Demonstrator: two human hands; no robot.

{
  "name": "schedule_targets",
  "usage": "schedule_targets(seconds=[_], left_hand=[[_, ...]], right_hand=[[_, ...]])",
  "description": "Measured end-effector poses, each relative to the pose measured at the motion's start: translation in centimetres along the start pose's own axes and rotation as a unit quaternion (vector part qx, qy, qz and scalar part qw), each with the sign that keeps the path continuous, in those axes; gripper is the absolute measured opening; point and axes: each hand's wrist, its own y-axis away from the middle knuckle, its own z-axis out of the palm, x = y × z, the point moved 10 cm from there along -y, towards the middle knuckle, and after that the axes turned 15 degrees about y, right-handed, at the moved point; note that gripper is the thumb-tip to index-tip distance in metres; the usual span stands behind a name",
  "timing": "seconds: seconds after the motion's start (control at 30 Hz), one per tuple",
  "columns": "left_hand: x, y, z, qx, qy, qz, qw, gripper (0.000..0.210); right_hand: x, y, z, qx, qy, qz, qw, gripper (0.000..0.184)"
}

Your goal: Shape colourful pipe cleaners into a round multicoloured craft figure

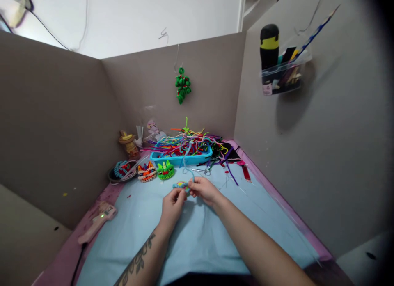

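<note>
Over the middle of the light blue cloth, my left hand [175, 202] and my right hand [203, 190] meet at a small pipe-cleaner piece [181, 185], blue with yellow and pink parts. The fingers of my left hand are closed on its near edge. My right hand pinches its right side, where a light blue pipe cleaner [186, 161] rises from the fingers and bends over toward the tray. Part of the piece is hidden behind my fingers. Just beyond sit a green pipe-cleaner animal head [166, 170] and an orange and white one [147, 172].
A blue tray [181, 159] heaped with pipe cleaners stands at the back, scissors [203, 170] in front of it. At left are a glue gun [97, 223] with a lit green light and a dark bowl [112, 178]. Grey panels [209, 76] enclose three sides.
</note>
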Motion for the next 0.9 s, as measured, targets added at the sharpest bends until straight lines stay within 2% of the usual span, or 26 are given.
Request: schedule_targets(seconds=[0.37, 0.43, 0.57, 0.73, 0.9], left_hand=[[-1.4, 0.4, 1.7, -0.073, 0.14, -0.057, 0.986, 0.028], [-1.3, 0.4, 1.6, -0.068, 0.146, -0.053, 0.985, 0.027], [-1.6, 0.2, 0.7, -0.025, 0.132, -0.052, 0.99, 0.026], [-2.1, 0.1, 0.2, -0.013, 0.121, -0.055, 0.991, 0.021], [-2.5, 0.1, -0.3, 0.021, 0.203, -0.081, 0.976, 0.016]], right_hand=[[0.0, 0.0, -0.2, -0.008, -0.011, 0.01, 1.0, 0.038], [0.2, 0.0, -0.2, -0.009, -0.025, 0.012, 1.0, 0.036], [0.3, -0.2, -0.7, -0.005, -0.104, 0.02, 0.994, 0.028], [0.0, -0.6, -4.2, 0.068, -0.193, 0.021, 0.979, 0.017], [-0.3, -1.0, -8.4, 0.128, -0.194, -0.011, 0.973, 0.016]])
